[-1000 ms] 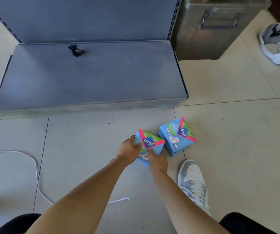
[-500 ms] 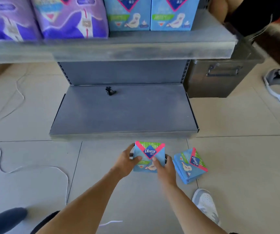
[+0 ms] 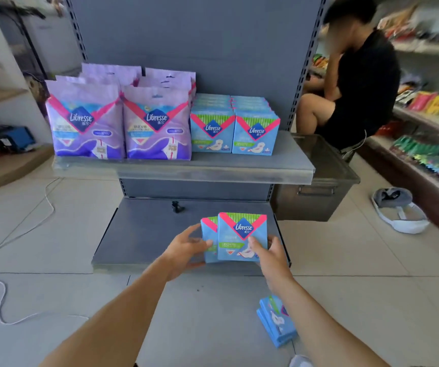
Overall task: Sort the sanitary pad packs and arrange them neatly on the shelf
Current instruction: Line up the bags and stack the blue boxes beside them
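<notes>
Both hands hold upright blue Libresse pad packs (image 3: 242,234) in front of the grey bottom shelf (image 3: 139,234); a second pack peeks out behind the front one on the left. My left hand (image 3: 184,250) grips their left side, my right hand (image 3: 268,250) the lower right corner. Above, the upper shelf (image 3: 292,160) carries purple Libresse packs (image 3: 119,123) on its left half and two rows of blue packs (image 3: 234,128) right of them. A small stack of blue packs (image 3: 276,321) lies on the floor by my right forearm.
A person in black sits on a metal box (image 3: 316,197) right of the shelf. Stocked shelves (image 3: 424,154) run along the right wall. A white headset (image 3: 398,210) lies on the floor at right, a white cable (image 3: 1,287) at left. A small black clip (image 3: 177,207) sits on the bottom shelf.
The packs have risen off the floor in both hands and moved forward over the bottom shelf. My view has tilted up, bringing the upper shelf and the seated person fully into sight.
</notes>
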`<state>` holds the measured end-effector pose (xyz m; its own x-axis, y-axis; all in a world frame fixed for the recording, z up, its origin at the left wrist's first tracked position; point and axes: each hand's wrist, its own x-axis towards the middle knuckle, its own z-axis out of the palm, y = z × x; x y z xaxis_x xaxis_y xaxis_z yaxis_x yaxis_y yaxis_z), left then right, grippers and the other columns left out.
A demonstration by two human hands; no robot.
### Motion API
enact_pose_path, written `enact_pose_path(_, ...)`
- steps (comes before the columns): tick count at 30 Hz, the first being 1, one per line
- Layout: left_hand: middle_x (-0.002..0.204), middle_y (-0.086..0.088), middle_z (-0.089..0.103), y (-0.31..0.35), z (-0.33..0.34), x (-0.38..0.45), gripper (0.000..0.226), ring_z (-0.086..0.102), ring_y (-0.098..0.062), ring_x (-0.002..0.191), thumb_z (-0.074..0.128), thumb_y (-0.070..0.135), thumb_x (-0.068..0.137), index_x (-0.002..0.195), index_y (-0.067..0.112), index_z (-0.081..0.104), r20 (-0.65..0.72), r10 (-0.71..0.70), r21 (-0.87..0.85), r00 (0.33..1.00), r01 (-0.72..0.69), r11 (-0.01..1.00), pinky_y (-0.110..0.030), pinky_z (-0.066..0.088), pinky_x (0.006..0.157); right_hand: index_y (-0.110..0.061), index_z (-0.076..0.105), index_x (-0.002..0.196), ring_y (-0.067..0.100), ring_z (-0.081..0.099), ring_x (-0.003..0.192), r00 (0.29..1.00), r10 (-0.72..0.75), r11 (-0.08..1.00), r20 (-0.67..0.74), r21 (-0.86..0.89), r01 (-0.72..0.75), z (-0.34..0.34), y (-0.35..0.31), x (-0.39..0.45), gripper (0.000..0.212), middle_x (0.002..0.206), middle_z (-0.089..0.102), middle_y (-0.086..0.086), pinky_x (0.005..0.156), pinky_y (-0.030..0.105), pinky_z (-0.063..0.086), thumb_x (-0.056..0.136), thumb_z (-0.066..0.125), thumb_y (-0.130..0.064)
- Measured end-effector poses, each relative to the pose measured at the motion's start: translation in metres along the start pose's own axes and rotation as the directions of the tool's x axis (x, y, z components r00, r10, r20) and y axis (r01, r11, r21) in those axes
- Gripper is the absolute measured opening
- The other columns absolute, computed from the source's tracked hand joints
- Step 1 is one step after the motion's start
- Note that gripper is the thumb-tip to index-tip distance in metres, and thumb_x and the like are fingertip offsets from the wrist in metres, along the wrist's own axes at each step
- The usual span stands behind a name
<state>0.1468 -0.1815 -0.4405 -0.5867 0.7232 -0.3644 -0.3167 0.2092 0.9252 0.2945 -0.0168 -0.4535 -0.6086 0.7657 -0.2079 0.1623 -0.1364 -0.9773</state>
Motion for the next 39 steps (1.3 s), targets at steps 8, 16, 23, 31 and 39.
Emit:
enact_pose_path(8, 0.113, -0.014, 0.07, 0.067, -0.033, -0.029, 0.036, 0.072, -0.024, 0.094, 0.074, 0.004, 0.083, 0.116, 0.012, 0.06, -0.082, 0.089, 0.017, 0.993, -0.088, 0.996, -0.038, 0.059, 0.071, -0.008, 0.049, 0.107, 0.021, 0.072, 0.088, 0.982, -0.133, 0.973, 0.135, 0.204, 0.104, -0.008, -0.085, -0.004, 0.026, 0.1, 0.07, 0.01, 0.08, 0.04, 0.057, 0.089, 0.067, -0.01)
enact_pose_path(16, 0.098, -0.004, 0.068, 0.185, -0.064, -0.033, 0.031, 0.069, -0.019, 0.083, 0.069, -0.002, 0.086, 0.106, 0.018, 0.057, -0.234, 0.321, 0.068, 0.918, -0.313, 0.947, -0.034, 0.057, 0.063, -0.014, 0.058, 0.114, 0.023, 0.07, 0.098, 0.941, -0.288, 0.925, 0.181, 0.307, 0.224, -0.01, -0.174, 0.019, 0.027, 0.104, 0.073, 0.003, 0.089, 0.042, 0.053, 0.088, 0.065, -0.015)
enact_pose_path(23, 0.089, -0.001, 0.066, 0.232, -0.043, -0.002, 0.032, 0.066, -0.013, 0.075, 0.068, -0.004, 0.086, 0.108, 0.016, 0.056, -0.24, 0.424, 0.212, 0.873, -0.379, 0.901, -0.023, 0.056, 0.051, -0.016, 0.057, 0.121, 0.022, 0.068, 0.106, 0.858, -0.378, 0.912, 0.348, 0.3, 0.28, 0.021, -0.223, 0.05, 0.038, 0.118, 0.07, 0.004, 0.091, 0.041, 0.054, 0.084, 0.067, -0.016)
enact_pose_path(31, 0.088, 0.002, 0.07, 0.221, -0.028, 0.038, 0.035, 0.068, -0.012, 0.077, 0.055, -0.011, 0.091, 0.117, 0.013, 0.059, -0.179, 0.454, 0.268, 0.873, -0.401, 0.876, -0.024, 0.057, 0.055, -0.022, 0.049, 0.124, 0.023, 0.059, 0.12, 0.863, -0.38, 0.924, 0.334, 0.17, 0.341, 0.068, -0.205, 0.103, 0.037, 0.131, 0.061, 0.004, 0.106, 0.05, 0.044, 0.091, 0.067, -0.02)
enact_pose_path(39, 0.118, -0.005, 0.064, 0.209, -0.001, 0.052, 0.052, 0.063, -0.022, 0.109, 0.069, 0.005, 0.084, 0.13, 0.012, 0.045, -0.11, 0.471, 0.35, 0.875, -0.409, 0.843, -0.033, 0.053, 0.091, -0.019, 0.032, 0.126, 0.006, 0.056, 0.106, 0.882, -0.42, 0.905, 0.214, 0.032, 0.424, 0.074, -0.194, 0.109, 0.04, 0.123, 0.053, -0.008, 0.083, 0.021, 0.044, 0.097, 0.058, -0.029)
